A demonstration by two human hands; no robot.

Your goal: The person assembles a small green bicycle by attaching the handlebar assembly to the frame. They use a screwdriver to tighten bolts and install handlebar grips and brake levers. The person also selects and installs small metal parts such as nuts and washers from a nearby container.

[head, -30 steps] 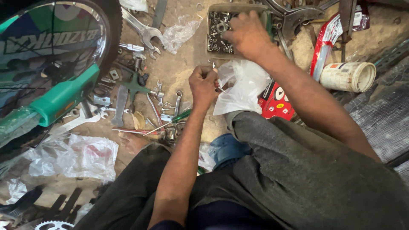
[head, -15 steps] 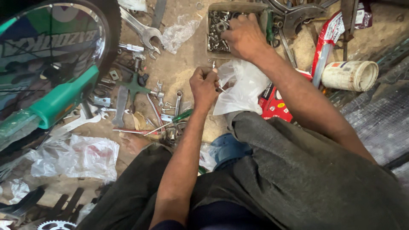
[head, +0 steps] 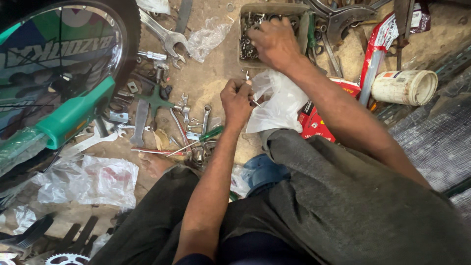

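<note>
My left hand (head: 236, 101) is closed around a small metal bolt (head: 248, 77) whose thin end sticks up above my fingers. It hovers over the sandy floor beside a clear plastic bag (head: 279, 105). My right hand (head: 275, 43) reaches into a shallow rectangular tin (head: 245, 10) full of nuts, washers and small metal parts, fingers curled down among them. What the fingers hold, if anything, is hidden.
A bicycle wheel (head: 68, 59) and a green frame tube (head: 73, 117) fill the left. Spanners (head: 164, 35), a cross wrench (head: 154, 100) and a green-handled screwdriver (head: 203, 136) lie scattered. A white can (head: 405, 87) lies on its side at right, near red packets (head: 321, 120). Crumpled plastic (head: 93, 179) lies lower left.
My right hand has shifted slightly within the tin. My left hand stays in place with the bolt.
</note>
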